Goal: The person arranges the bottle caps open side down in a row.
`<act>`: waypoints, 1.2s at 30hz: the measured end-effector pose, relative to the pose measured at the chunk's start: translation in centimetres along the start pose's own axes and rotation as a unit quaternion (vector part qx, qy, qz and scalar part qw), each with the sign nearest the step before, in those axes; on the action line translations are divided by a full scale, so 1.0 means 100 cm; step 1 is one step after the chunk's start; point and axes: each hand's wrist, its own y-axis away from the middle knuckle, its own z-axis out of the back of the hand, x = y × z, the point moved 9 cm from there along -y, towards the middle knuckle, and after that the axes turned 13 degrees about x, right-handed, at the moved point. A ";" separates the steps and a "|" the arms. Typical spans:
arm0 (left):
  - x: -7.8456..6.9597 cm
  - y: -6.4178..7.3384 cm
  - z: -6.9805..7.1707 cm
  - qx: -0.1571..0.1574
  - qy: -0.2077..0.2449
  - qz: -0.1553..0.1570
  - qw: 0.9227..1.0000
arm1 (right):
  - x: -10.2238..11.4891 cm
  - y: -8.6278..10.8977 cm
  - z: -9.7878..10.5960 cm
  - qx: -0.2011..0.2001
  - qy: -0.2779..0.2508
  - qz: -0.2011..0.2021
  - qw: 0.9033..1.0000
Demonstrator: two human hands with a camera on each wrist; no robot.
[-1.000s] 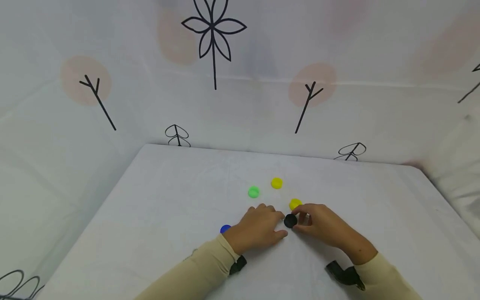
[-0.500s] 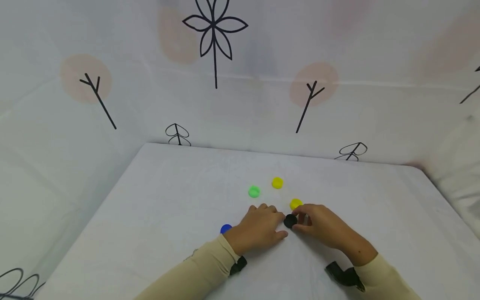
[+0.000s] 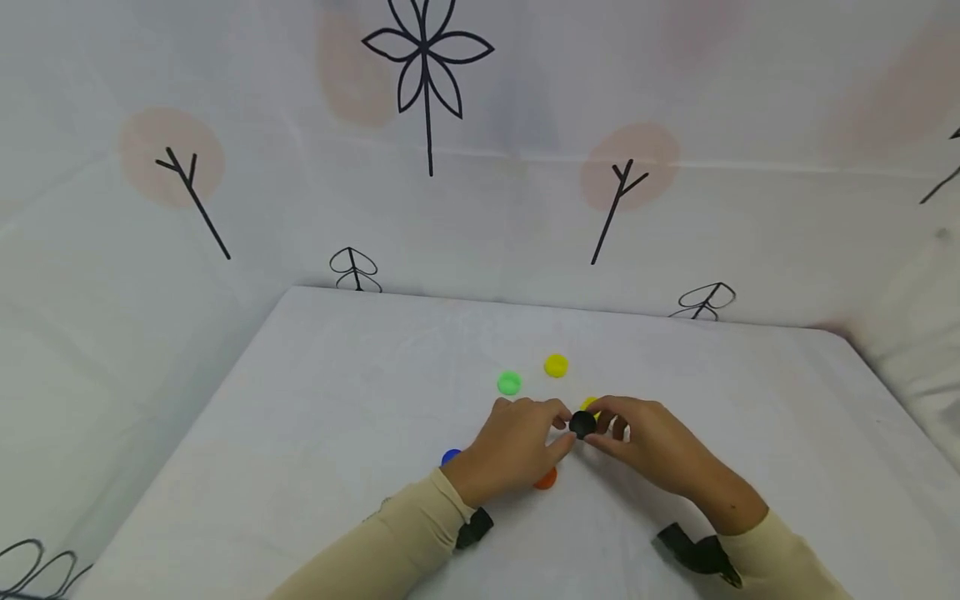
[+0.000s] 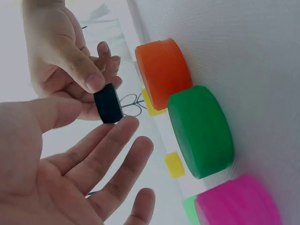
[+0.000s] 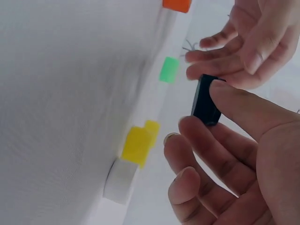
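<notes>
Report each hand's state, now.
Left hand: open, right by the black disc; contact unclear.
Right hand: closed, holding the black disc between thumb and fingers.

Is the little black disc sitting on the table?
No, the right wrist view shows the right hand pinching the black disc between thumb and fingers, off the table.

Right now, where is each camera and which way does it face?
Head: worn on the head, facing forward and down at the white table; left hand, right hand and sleeves show.
Left wrist: worn there, facing past its own hand toward the black disc; right hand beyond.
Right wrist: worn there, facing past its own hand toward the same disc; left hand beyond.
Both wrist views share the disc and both hands, from opposite sides.
</notes>
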 end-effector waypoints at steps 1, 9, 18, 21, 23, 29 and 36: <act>0.001 0.001 0.002 -0.007 0.005 0.002 1.000 | 0.002 0.000 0.000 -0.003 0.001 0.007 1.000; 0.003 0.003 0.009 -0.034 0.032 0.005 0.999 | 0.006 0.002 0.000 -0.008 -0.003 -0.004 1.000; 0.008 0.004 0.012 -0.041 0.115 0.010 0.992 | 0.010 0.005 0.002 -0.037 -0.021 0.011 0.999; 0.010 0.005 0.013 -0.055 0.124 0.005 0.991 | 0.010 0.004 0.001 -0.050 -0.035 0.025 0.998; 0.011 0.006 0.015 -0.067 0.125 0.000 0.990 | 0.010 0.004 0.001 -0.060 -0.045 0.036 0.997; 0.011 0.007 0.019 -0.091 0.115 -0.009 0.989 | 0.011 0.004 -0.001 -0.058 -0.085 0.052 0.993; 0.004 0.010 0.024 -0.118 0.069 -0.042 0.990 | 0.005 0.004 -0.003 -0.023 -0.163 0.020 0.986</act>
